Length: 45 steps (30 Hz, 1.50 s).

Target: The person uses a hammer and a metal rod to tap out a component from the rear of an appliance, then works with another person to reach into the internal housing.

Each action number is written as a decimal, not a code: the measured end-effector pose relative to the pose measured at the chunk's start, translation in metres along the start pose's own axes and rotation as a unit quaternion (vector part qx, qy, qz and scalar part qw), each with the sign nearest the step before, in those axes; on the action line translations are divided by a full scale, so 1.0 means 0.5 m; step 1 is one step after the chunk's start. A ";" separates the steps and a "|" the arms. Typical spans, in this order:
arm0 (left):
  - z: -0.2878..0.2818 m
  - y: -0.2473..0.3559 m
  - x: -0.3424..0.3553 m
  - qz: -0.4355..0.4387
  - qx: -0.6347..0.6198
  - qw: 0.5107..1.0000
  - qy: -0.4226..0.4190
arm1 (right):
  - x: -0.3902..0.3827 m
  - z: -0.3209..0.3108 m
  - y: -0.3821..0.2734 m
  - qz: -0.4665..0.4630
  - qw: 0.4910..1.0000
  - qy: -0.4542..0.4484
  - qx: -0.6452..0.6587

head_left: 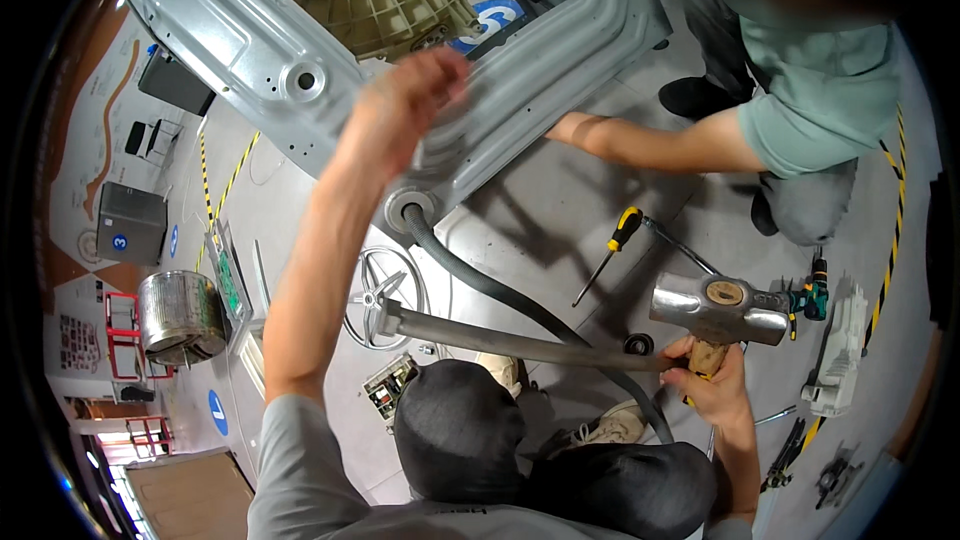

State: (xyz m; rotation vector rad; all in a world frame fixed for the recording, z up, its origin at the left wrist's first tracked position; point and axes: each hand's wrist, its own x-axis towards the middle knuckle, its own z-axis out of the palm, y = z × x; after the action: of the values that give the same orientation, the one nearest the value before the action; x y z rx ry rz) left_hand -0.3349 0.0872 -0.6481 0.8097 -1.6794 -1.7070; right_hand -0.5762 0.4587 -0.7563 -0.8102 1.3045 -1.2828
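My right hand [718, 390] is wrapped round the wooden handle of a sledgehammer [685, 302], close under its steel head. A long grey tube [500, 338] with a wider fitting at its left end reaches to those fingers; whether they grip it too is hidden. My left hand [400, 105] is raised over the edge of a grey metal housing [340, 115]. Motion blurs its fingers, and I see nothing held in it. A ribbed grey hose [500, 290] comes out of a round opening at the housing's near corner and runs past my knees.
A co-worker's hand and forearm [640, 143] reach under the housing from the right. On the floor lie a yellow-black screwdriver [625, 230], a green power drill [815, 290] and a small circuit unit [388, 390]. Left stands a metal drum [180, 315]; a spoked wheel [375, 285] lies nearer.
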 end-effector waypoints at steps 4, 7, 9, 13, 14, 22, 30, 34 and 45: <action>-0.078 0.016 0.195 -0.115 -0.139 0.937 0.300 | -0.012 0.009 0.011 0.039 0.996 0.024 0.077; -0.126 -0.051 0.298 -0.151 -0.253 0.874 0.387 | -0.017 0.017 0.021 0.030 0.993 0.051 0.098; -0.177 -0.108 0.346 -0.205 -0.184 0.821 0.500 | -0.017 0.010 0.030 0.022 0.995 0.051 0.080; -0.216 -0.135 0.385 -0.204 -0.211 0.795 0.531 | -0.022 -0.003 0.027 0.050 0.998 0.031 -0.012; -0.227 -0.137 0.390 -0.196 -0.209 0.793 0.538 | -0.024 -0.003 0.027 0.053 0.998 0.032 -0.027; -0.242 -0.178 0.405 -0.169 -0.200 0.786 0.560 | -0.028 0.011 0.057 0.042 0.998 0.056 0.006; -0.233 -0.180 0.406 -0.156 -0.210 0.782 0.565 | -0.027 0.027 0.052 0.015 0.996 0.082 0.027; -0.228 -0.195 0.404 -0.152 -0.225 0.778 0.566 | -0.020 0.026 0.045 0.023 0.996 0.084 0.003; -0.196 -0.224 0.403 -0.129 -0.297 0.760 0.564 | -0.014 -0.045 -0.076 0.043 0.988 0.099 -0.108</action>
State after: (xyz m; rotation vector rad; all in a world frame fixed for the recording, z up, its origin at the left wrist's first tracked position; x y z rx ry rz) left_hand -0.3865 -0.1293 -0.7632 1.3636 -0.1863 -1.2634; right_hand -0.6046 0.4633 -0.7221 -0.7812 1.6414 -1.1904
